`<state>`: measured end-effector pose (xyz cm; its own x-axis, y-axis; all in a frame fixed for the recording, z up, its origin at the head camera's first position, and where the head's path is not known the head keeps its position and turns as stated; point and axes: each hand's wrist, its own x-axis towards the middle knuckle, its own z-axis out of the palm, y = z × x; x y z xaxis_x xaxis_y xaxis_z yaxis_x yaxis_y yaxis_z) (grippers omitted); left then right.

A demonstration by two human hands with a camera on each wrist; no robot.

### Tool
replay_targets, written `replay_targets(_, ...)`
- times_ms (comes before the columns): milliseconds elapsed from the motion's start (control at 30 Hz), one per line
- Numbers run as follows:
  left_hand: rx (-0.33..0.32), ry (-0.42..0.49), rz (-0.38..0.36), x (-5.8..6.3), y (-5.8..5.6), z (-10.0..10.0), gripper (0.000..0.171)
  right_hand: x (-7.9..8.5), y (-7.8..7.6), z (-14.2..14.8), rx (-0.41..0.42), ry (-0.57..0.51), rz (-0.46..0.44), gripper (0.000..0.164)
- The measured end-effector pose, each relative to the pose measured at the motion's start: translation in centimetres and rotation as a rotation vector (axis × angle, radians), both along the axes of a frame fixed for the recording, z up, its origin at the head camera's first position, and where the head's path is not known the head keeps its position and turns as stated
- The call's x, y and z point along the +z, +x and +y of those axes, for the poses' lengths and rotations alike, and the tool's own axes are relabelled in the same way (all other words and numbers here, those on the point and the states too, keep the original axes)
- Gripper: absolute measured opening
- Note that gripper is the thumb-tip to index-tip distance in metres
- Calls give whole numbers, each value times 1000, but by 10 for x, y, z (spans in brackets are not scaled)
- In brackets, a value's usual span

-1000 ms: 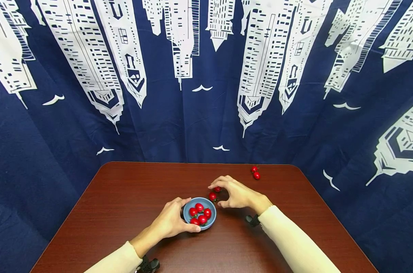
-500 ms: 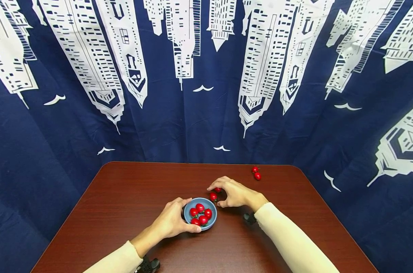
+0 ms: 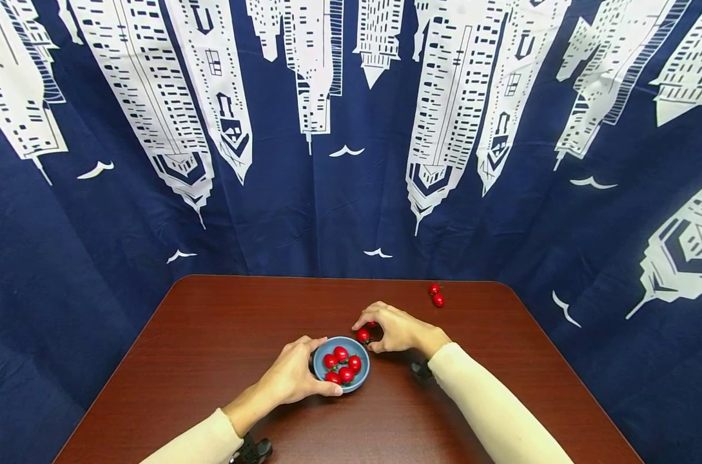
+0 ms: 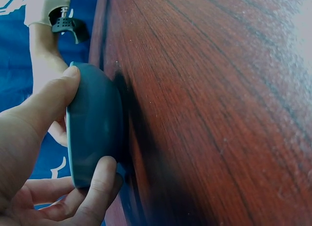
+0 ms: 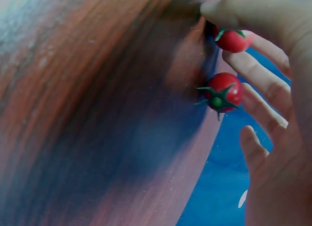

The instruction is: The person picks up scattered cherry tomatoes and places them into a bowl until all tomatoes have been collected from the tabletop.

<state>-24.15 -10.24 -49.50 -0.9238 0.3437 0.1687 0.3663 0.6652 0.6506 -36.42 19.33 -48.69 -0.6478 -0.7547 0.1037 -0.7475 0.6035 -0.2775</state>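
Observation:
My left hand (image 3: 295, 375) grips a small blue bowl (image 3: 365, 380) by its left side, thumb at the near rim. Several red cherry tomatoes (image 3: 346, 375) lie in the bowl. In the left wrist view, the thumb is on the rim of the bowl (image 4: 95, 123) and fingertips touch its outside near the base. My right hand (image 3: 399, 330) is just right of the bowl, fingers bent around two tomatoes on the table. One tomato (image 5: 223, 92) shows its green stem; the other tomato (image 5: 233, 41) sits between thumb and fingers. I see no firm pinch on either.
Two more tomatoes (image 3: 438, 300) lie near the back right of the brown wooden table (image 3: 240, 309). Behind the table hangs a dark blue cloth (image 3: 281, 212) with white building prints. Each wrist carries a black camera mount (image 3: 252, 449).
My right hand has shifted slightly left, its fingertips drawing closer around the two tomatoes. The left hand and bowl stay in place, apart from a slight shift of the whole view.

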Motion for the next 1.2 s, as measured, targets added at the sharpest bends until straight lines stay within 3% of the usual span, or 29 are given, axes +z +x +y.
replay_targets(767, -1, 5, 1, 0, 1, 0, 106, -6, -5, 3, 8, -23, 63, 39)
replay_targets(1200, 9, 6, -19, 0, 2, -1, 106, 4, -3, 6, 27, -106, 49, 39)
